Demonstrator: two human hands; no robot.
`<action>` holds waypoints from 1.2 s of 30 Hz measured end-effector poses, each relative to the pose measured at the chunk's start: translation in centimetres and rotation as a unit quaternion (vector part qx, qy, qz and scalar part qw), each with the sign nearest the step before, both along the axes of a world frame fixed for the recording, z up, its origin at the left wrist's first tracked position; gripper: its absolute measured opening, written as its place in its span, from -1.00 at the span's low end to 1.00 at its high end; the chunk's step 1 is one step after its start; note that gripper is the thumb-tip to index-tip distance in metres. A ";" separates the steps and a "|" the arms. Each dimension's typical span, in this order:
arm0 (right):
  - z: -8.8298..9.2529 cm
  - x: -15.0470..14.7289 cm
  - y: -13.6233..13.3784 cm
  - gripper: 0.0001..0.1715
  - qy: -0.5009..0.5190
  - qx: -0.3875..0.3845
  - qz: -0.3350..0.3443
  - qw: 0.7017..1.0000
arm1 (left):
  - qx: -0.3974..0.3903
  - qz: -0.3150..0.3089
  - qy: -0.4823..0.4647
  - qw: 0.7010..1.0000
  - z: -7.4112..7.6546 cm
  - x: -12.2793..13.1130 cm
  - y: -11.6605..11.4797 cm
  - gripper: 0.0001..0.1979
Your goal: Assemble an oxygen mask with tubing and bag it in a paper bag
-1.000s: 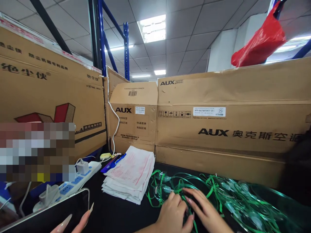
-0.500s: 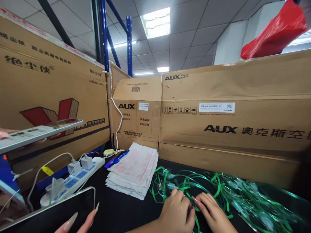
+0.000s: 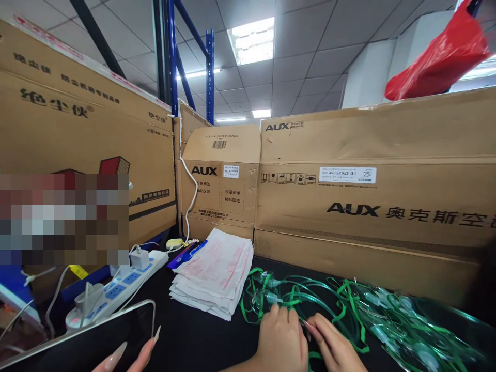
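A tangle of clear green tubing and masks with green straps (image 3: 387,315) lies on the black table (image 3: 201,341). My left hand (image 3: 281,338) rests at the tangle's near left edge, fingers curled down onto a strand of tubing. Just to its right, my right hand (image 3: 333,346) pinches the same bunch of tubing and strap with its fingertips. The two hands nearly touch. What lies under their palms is hidden.
A stack of printed papers (image 3: 217,274) lies left of the tubing, with a power strip (image 3: 120,284) and cables beyond. Another person's long-nailed fingers (image 3: 132,356) hold a dark tablet (image 3: 85,341) at the bottom left. Tall cardboard boxes (image 3: 368,217) wall in the table; a red bag (image 3: 437,57) sits on top.
Both my hands have slid slightly toward me on the tubing, with the fingers closing tighter. The view has shifted a little to the left.
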State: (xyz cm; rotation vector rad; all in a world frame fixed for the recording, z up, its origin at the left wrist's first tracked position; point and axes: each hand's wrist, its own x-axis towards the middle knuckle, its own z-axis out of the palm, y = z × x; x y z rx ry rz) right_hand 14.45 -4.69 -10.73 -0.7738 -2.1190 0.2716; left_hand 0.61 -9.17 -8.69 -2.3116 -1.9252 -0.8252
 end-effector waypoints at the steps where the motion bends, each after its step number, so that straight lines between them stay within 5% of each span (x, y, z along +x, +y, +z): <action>1: 0.0 0.0 0.0 -0.63 -0.005 -0.003 -0.001 1.000 | -0.011 0.003 0.002 1.000 0.1 0.0 0.0 -0.74; 10: 1.3 1.4 1.0 -0.65 -0.033 0.025 -0.039 0.998 | -0.008 0.034 -0.030 0.999 1.0 -1.6 0.8 -0.64; 19: 3.3 7.5 4.4 -0.50 0.046 -0.010 -0.224 0.973 | 0.003 0.039 -0.102 0.994 1.1 -3.3 1.5 -0.68; 25: 1.7 4.7 3.0 -0.44 -0.045 -0.042 -0.110 0.992 | 0.011 0.000 -0.207 0.978 1.0 -3.0 1.5 -0.71; 29: 0.8 3.0 2.0 -0.56 -0.061 -0.015 -0.107 0.992 | -0.018 -0.011 -0.329 0.944 1.3 -3.7 2.5 -0.64; 36: 2.7 1.2 -1.2 -0.71 -0.042 0.004 -0.061 0.997 | -0.101 -0.074 -0.501 0.856 1.1 -3.7 3.2 -0.59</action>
